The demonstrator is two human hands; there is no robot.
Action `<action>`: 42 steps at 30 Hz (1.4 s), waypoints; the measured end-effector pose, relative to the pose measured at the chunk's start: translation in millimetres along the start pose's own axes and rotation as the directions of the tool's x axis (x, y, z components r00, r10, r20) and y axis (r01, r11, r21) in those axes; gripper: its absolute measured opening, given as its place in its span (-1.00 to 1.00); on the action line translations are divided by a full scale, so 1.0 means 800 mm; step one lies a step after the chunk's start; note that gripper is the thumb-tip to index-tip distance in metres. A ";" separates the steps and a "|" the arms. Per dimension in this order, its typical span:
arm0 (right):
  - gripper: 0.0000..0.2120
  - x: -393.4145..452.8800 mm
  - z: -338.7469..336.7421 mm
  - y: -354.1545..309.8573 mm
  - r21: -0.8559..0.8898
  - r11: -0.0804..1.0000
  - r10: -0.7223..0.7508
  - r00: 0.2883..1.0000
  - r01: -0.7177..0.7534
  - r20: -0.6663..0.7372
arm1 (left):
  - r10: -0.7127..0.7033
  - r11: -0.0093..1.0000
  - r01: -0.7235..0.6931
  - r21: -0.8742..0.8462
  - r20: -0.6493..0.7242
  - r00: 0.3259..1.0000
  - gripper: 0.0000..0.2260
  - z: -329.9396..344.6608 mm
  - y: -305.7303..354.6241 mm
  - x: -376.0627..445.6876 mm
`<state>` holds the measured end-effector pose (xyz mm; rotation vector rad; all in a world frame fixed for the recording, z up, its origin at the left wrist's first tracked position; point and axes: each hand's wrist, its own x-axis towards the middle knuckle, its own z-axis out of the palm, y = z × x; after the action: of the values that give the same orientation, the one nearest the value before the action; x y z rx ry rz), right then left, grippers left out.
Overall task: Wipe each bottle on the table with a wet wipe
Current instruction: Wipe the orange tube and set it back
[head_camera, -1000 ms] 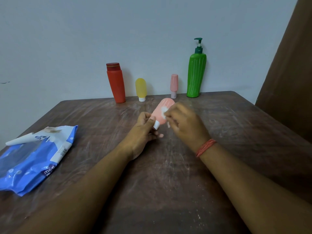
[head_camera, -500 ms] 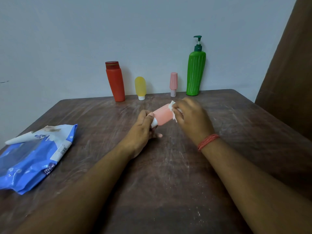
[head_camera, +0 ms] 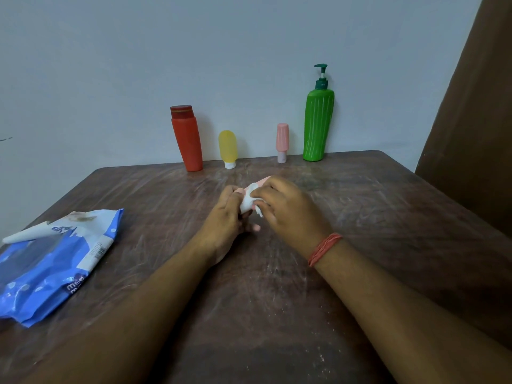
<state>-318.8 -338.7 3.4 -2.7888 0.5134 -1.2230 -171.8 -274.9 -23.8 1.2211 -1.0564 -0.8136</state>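
We grip the pink bottle (head_camera: pixel 264 179) in our left hand (head_camera: pixel 225 217), cap end toward us, long axis slanting away-right. Right hand (head_camera: pixel 288 209) pinches the wet wipe (head_camera: pixel 249 200) on it, now nearer the cap than before. Other bottles stand beyond.

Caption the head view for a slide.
Left hand holds a pink bottle while the right hand rubs it with a wet wipe; four bottles wait by the wall.
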 end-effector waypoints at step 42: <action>-0.86 -0.005 -0.025 0.038 -0.084 0.971 0.221 0.974 -0.224 -0.043 | 0.052 0.932 -0.025 0.362 -0.064 0.997 -0.78 0.007 0.005 -0.008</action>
<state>-344.4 -364.3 8.7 -2.6913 0.8766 -1.2275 -179.3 -270.4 -21.0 1.5222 -1.2007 -0.5515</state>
